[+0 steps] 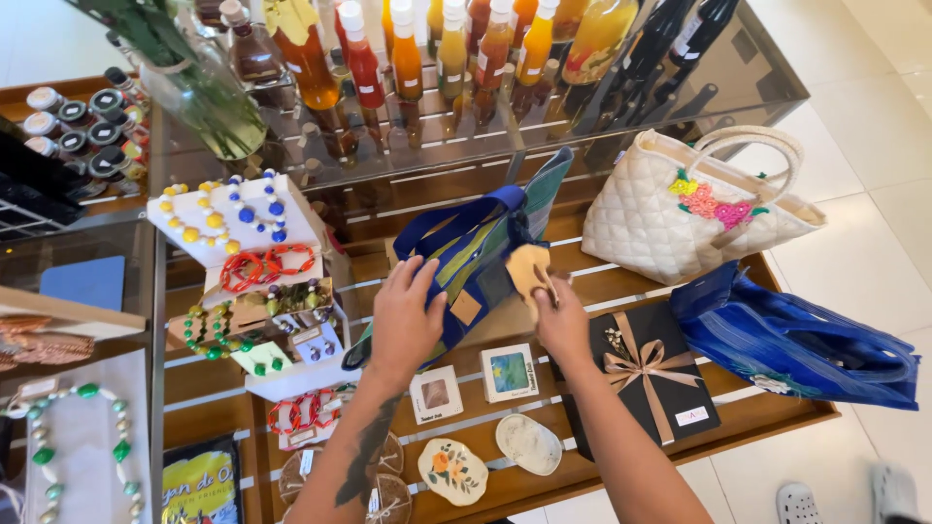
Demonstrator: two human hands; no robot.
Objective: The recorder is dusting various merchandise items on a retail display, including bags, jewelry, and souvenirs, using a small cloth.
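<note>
1. hands on the tote: left hand (406,315) lies flat and spread on the front panel of a blue and green tote bag (476,257). fingers are extended and nothing is pinched; it presses the fabric against the slatted wooden shelf (621,267).
2. right hand (561,320) is closed in a pinch on a tan paper tag (529,270) hanging at the bag's right edge. thumb and fingertips meet on the tag's lower end.
3. bag sits between and just above both hands. its blue handles (456,218) loop up past the left hand's fingertips.
4. just below the left hand: two small square framed tiles (437,394) (509,373). further toward the wrist side, oval painted dishes (452,471) (529,443).
5. just right of the right hand, touching the forearm line: a black gift box with a tan ribbon bow (649,374).
6. further right of that grip: a blue woven bag (791,340) lying flat. up and right of it, a white quilted handbag with pink and yellow flowers (670,213), well apart from both hands.
7. left of the left hand: a white display stand with bead bracelets (243,257), near but not touching.
8. beyond the tote, above the fingertips: a glass shelf with rows of orange and red bottles (427,49).
9. left forearm has a dark tattoo (367,448).
</note>
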